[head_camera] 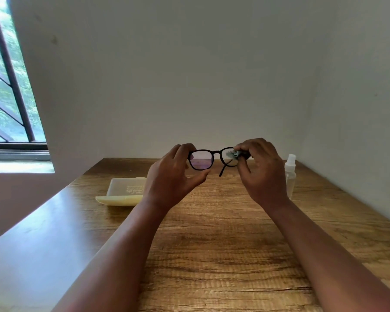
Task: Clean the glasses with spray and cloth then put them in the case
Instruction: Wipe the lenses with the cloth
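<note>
Right fingers pinch the cloth on one lens; left fingers pinch the other rim, holding the glasses above the worktop. Best to wipe lightly, bracing the frame. The right hand hides that lens's outer edge; the case is partly covered, the spray too.

A wooden table with a strong brown grain fills the lower part of the view and runs back to a plain pale wall. At the far left a window with dark slanted bars looks out on blurred green, probably trees. Below it lies a light sill.
</note>
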